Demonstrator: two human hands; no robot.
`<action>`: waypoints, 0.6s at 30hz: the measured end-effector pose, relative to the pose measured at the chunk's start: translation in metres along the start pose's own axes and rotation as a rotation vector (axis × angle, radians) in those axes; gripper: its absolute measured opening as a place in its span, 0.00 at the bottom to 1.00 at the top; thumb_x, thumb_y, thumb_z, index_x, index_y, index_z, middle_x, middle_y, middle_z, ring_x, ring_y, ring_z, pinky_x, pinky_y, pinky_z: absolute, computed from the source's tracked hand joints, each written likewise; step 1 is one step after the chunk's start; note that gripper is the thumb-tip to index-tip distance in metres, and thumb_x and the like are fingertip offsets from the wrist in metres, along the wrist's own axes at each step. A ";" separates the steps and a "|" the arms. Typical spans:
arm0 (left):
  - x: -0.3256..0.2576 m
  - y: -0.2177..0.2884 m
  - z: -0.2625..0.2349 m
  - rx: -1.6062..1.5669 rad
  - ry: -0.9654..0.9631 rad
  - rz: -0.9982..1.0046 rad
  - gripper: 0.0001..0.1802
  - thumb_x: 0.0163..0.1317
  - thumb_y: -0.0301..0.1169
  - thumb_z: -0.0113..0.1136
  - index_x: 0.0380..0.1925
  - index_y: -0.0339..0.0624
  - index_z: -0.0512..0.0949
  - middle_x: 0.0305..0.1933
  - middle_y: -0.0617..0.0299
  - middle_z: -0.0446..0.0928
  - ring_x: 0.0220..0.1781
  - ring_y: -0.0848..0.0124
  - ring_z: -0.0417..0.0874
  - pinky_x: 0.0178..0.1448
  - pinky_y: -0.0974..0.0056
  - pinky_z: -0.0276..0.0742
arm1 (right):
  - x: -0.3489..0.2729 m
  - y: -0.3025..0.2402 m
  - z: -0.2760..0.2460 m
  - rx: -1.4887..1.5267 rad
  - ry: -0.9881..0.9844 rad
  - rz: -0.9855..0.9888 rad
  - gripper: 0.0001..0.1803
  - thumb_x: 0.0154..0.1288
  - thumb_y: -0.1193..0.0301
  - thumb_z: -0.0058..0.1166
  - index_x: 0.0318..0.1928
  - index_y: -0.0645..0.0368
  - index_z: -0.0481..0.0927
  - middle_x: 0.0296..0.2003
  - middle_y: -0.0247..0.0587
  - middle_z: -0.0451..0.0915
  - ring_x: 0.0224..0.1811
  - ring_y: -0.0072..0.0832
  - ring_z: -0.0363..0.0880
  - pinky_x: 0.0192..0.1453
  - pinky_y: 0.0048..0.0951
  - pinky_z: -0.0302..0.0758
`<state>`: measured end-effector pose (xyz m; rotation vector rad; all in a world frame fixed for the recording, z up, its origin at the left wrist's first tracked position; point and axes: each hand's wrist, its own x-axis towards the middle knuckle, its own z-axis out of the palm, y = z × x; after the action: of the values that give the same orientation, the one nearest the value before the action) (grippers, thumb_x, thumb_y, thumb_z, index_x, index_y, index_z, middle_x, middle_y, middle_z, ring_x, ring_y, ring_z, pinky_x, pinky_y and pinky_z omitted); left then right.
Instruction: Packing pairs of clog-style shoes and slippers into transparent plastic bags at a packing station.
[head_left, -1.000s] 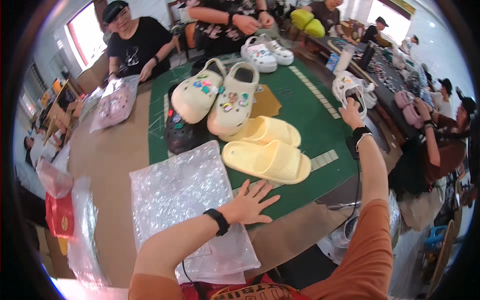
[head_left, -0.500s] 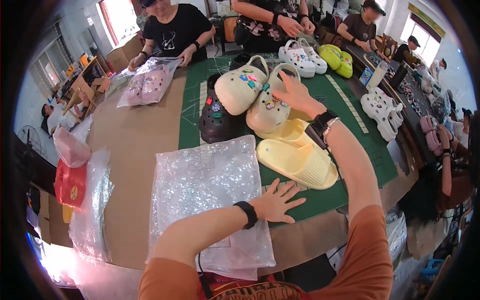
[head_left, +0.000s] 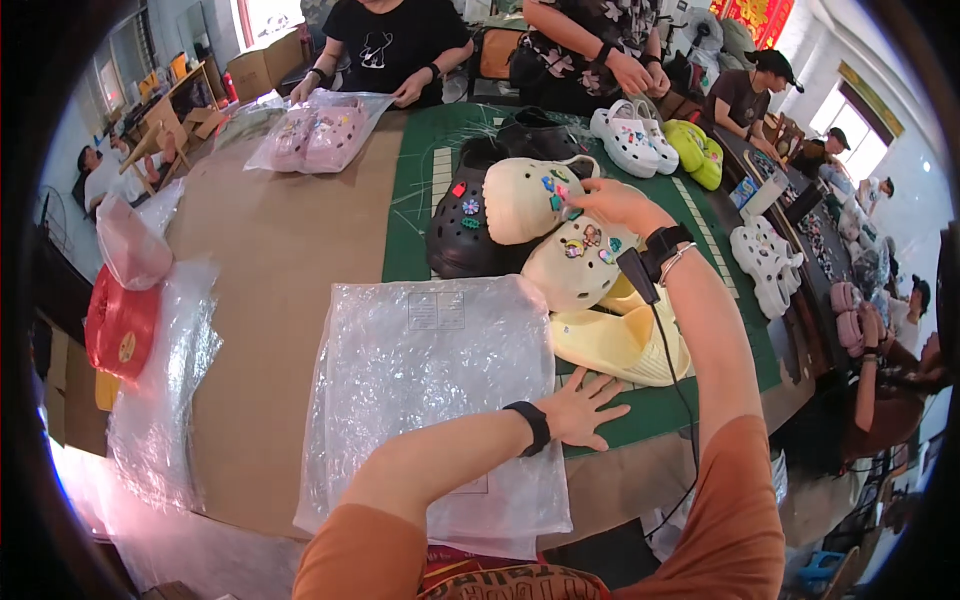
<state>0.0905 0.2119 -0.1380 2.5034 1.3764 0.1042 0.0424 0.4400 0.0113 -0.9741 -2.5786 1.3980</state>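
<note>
My right hand (head_left: pixel 622 205) is closed at the back of a pair of cream clogs, its fingers curled where the two shoes meet. The upper cream clog (head_left: pixel 515 205) leans on a black clog (head_left: pixel 462 240). The lower cream clog (head_left: pixel 570 270), dotted with colourful charms, overlaps pale yellow slides (head_left: pixel 620 345). My left hand (head_left: pixel 585 410) lies flat with fingers spread on the green mat (head_left: pixel 660 415), just below the slides. Beside it, a clear plastic bag (head_left: pixel 430 380) lies flat, partly under my left forearm.
White clogs (head_left: pixel 630 138) and lime clogs (head_left: pixel 692 152) stand at the mat's far side, more white clogs (head_left: pixel 765 262) at right. Across the table a person holds bagged pink clogs (head_left: pixel 325 135). A red roll (head_left: pixel 120 325) and plastic sheeting (head_left: pixel 165 400) sit at left. A cable hangs by my right wrist.
The cream clogs have come nearer to me with my right hand, and cover more of the yellow slides. My left hand stays flat. The view has shifted, and the bagged pink clogs are held flatter.
</note>
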 end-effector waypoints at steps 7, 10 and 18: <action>-0.002 0.002 0.003 -0.067 0.028 -0.012 0.38 0.58 0.60 0.40 0.65 0.55 0.53 0.71 0.53 0.43 0.72 0.56 0.39 0.68 0.42 0.31 | -0.003 0.005 0.010 -0.219 0.110 0.038 0.22 0.53 0.55 0.56 0.37 0.63 0.81 0.35 0.40 0.78 0.37 0.26 0.70 0.43 0.24 0.65; 0.002 0.002 0.002 -0.079 0.005 -0.028 0.40 0.55 0.60 0.43 0.65 0.56 0.54 0.71 0.55 0.43 0.72 0.57 0.38 0.69 0.43 0.29 | -0.018 0.007 0.012 -0.054 0.109 0.032 0.19 0.52 0.60 0.59 0.36 0.64 0.77 0.32 0.37 0.77 0.36 0.23 0.70 0.43 0.26 0.66; -0.002 -0.014 0.007 -0.134 0.035 -0.055 0.39 0.53 0.57 0.47 0.64 0.57 0.57 0.70 0.57 0.45 0.72 0.56 0.37 0.68 0.41 0.27 | -0.137 -0.017 -0.029 0.419 0.052 -0.106 0.12 0.61 0.66 0.52 0.41 0.60 0.76 0.35 0.29 0.76 0.36 0.16 0.74 0.42 0.19 0.71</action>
<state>0.0796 0.2157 -0.1480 2.3627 1.4024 0.2228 0.1527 0.3797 0.0748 -0.7823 -2.1326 1.7529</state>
